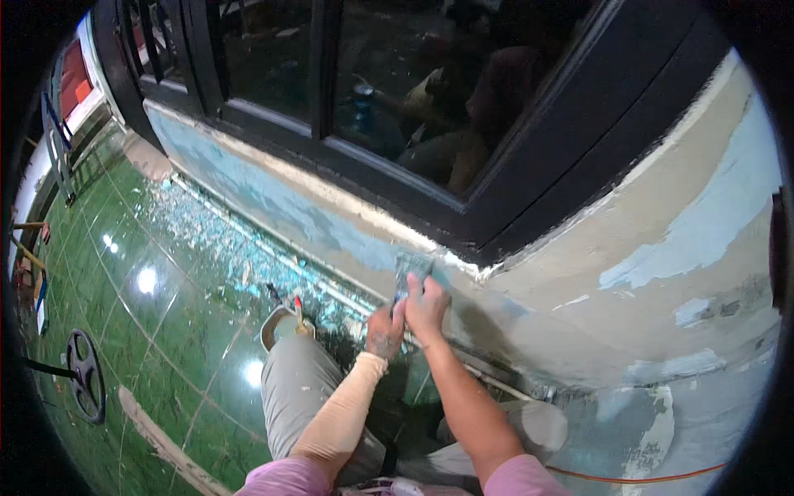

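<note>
A flat, wide-bladed scraper lies against the wall just below the corner of a dark window frame. My left hand is closed round its handle, which is mostly hidden by the fingers. Beside it, my right hand grips the same scraper higher up, with fingers pressed near the blade. The wall around is patchy, part light blue paint and part bare beige.
Blue paint flakes litter the green tiled floor along a thin pipe. A red-tipped tool is by my foot. A black wheel stands at left, a metal ladder beyond. An orange cable runs low right.
</note>
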The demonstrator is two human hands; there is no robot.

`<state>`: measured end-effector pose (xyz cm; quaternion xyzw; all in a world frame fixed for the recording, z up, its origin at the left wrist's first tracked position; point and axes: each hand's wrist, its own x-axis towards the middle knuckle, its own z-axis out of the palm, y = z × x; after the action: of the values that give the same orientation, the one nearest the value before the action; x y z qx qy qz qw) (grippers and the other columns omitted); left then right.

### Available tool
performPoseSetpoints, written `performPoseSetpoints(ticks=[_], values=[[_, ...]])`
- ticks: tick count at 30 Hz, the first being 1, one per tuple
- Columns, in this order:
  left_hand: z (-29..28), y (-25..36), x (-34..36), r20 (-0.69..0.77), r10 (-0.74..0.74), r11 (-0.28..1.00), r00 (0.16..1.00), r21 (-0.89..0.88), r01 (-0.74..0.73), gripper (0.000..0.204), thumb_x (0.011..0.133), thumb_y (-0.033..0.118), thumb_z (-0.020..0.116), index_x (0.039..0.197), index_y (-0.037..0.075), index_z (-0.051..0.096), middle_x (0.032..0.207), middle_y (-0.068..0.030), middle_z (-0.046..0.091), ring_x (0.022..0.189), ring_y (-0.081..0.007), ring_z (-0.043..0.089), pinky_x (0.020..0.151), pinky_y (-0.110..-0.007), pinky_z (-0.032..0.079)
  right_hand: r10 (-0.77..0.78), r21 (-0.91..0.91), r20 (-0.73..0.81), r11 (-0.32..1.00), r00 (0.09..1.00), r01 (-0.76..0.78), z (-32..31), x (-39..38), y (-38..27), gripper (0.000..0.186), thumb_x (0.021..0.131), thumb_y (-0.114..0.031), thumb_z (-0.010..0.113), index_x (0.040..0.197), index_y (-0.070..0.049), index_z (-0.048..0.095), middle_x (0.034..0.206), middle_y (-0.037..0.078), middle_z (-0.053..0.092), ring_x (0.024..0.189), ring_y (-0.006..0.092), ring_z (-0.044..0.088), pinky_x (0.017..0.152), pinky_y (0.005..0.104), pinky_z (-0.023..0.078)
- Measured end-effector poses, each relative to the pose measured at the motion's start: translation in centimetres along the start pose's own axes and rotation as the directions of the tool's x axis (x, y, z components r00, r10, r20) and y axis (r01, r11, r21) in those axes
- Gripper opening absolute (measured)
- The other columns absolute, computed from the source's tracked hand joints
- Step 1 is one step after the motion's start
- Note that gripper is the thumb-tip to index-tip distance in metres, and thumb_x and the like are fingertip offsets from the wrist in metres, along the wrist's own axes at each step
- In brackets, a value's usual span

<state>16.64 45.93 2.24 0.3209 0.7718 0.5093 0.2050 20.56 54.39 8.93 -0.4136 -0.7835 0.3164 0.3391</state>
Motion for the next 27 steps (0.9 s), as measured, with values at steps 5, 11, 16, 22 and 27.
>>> performPoseSetpoints(ticks=[5, 11, 16, 22, 27], values=[[0.2, -0.1, -0.7, -0.015, 0.062, 0.995, 0.998, 0.076, -0.060, 0.031, 0.093, 0.028, 0.048, 0.103, 0.003, 0.064, 0.092, -0.0255, 0.063, 0.085, -0.0440, 0.059, 0.074, -0.050, 0.046, 0.037, -0.066, 0.040, 0.997, 0.999, -0.034, -0.6, 0.0, -1.4, 0.040, 0.084, -0.034, 0.059, 0.063, 0.000, 0.055, 0.071, 0.026, 0.058, 0.070, 0.0471, 0.054, 0.066, 0.0526, 0.041], [2.1, -3.4, 0.6, -0.296, 0.201, 0.962, 0.934, -0.120, -0.245, 0.026, 0.090, 0.023, 0.048, 0.085, 0.000, 0.061, 0.089, -0.0218, 0.062, 0.073, -0.0438, 0.058, 0.062, -0.049, 0.046, -0.161, -0.014, -0.025, 0.987, 0.987, 0.161, 1.5, -0.2, 0.4, 0.038, 0.086, -0.032, 0.057, 0.067, 0.000, 0.060, 0.071, 0.026, 0.058, 0.070, 0.0480, 0.054, 0.066, 0.0522, 0.041], [1.2, -4.1, -0.5, -0.201, 0.281, 0.951, 0.938, 0.189, -0.245, 0.024, 0.090, 0.022, 0.047, 0.094, 0.001, 0.060, 0.082, -0.0217, 0.061, 0.069, -0.0422, 0.058, 0.060, -0.047, 0.046, -0.090, -0.030, 0.011, 0.995, 0.996, 0.090, 3.0, -0.6, 0.7, 0.038, 0.086, -0.033, 0.057, 0.068, 0.000, 0.058, 0.069, 0.026, 0.058, 0.069, 0.0474, 0.054, 0.065, 0.0527, 0.041], [0.8, -2.9, -0.3, -0.147, 0.152, 0.986, 0.977, 0.090, -0.140, 0.037, 0.095, 0.034, 0.040, 0.103, 0.006, 0.063, 0.095, -0.0256, 0.062, 0.084, -0.0445, 0.060, 0.073, -0.051, 0.047, -0.041, 0.001, 0.032, 0.999, 0.999, 0.041, 3.2, -0.6, 1.1, 0.037, 0.086, -0.034, 0.056, 0.069, -0.001, 0.059, 0.070, 0.026, 0.057, 0.070, 0.0462, 0.055, 0.065, 0.0520, 0.041], [1.8, -6.5, -0.6, -0.136, 0.364, 0.879, 0.921, 0.377, -0.292, 0.025, 0.091, 0.021, 0.045, 0.107, 0.006, 0.058, 0.080, -0.0208, 0.060, 0.068, -0.0368, 0.060, 0.056, -0.046, 0.047, -0.015, -0.075, 0.040, 0.997, 0.999, 0.018, 4.3, -0.7, 1.1, 0.041, 0.086, -0.035, 0.057, 0.067, 0.001, 0.056, 0.073, 0.026, 0.058, 0.071, 0.0452, 0.054, 0.064, 0.0496, 0.041]])
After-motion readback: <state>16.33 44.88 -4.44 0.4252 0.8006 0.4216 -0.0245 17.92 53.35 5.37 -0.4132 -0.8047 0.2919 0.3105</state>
